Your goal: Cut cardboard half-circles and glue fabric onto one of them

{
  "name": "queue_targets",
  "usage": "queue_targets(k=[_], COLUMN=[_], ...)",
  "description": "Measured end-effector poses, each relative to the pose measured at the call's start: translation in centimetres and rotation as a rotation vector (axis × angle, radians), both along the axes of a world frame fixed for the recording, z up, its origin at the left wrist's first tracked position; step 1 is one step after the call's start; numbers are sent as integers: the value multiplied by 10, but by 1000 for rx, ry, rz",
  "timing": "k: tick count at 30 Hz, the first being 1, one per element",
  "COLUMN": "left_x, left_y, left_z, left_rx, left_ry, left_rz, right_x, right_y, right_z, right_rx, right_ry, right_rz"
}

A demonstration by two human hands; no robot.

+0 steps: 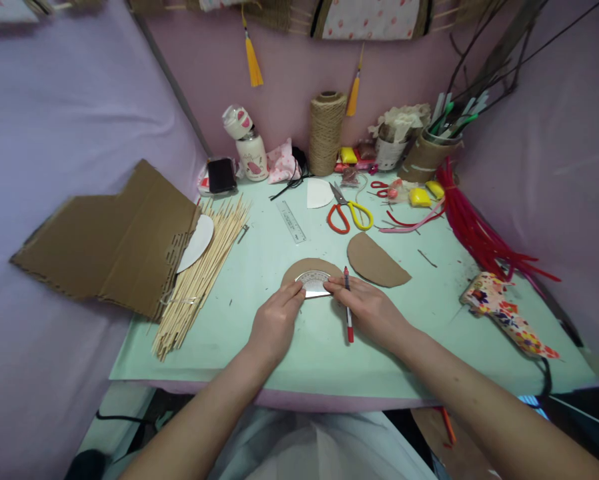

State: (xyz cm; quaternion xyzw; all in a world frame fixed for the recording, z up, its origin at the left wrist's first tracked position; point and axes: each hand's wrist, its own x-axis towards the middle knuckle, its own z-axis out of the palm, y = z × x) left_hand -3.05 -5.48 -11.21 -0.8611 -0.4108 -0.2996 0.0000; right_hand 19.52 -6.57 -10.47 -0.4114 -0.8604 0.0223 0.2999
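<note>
Pressing down on a clear protractor point(315, 279) from both ends, near the front edge of the table point(309, 360). Lying squarely between the two hands, straight edge toward the body and arc away, on top of a round-edged cardboard piece point(299, 268), partly covered by fingers.

At the left end, touching the protractor with the fingertips of the left hand point(278, 319) – unclenched, fingers together and stretched forward. At the right end, touching it with the fingertips of the right hand point(374, 310), while also grasping a red-and-white pen point(349, 323) among the fingers; sticking out past them both ways, nearly in line with the view. Too covered to tell exactly how gripped.

Just beyond the right hand, close to a loose cardboard half-round point(377, 260). Farther off, facing a clear ruler point(293, 223) and red-and-yellow scissors point(348, 204), apart from both hands. Well to the left, flanked by a bundle of thin sticks point(204, 280); well to the right, by a flower-patterned tool point(512, 315).
</note>
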Motion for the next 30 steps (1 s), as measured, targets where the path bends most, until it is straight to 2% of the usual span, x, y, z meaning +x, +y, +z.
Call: queue_targets(k=[5, 24, 30], left_x=[-1, -1, -3], left_y=[0, 0, 0], left_z=[-3, 0, -4], left_rx=[-38, 7, -32], left_ry=[-12, -8, -33], left_rz=[11, 2, -15], right_x=[1, 1, 2], right_y=[-2, -3, -3], right_z=[-1, 1, -2], right_rx=[-53, -49, -60], right_ry=[-16, -46, -19], right_rz=[-18, -15, -10])
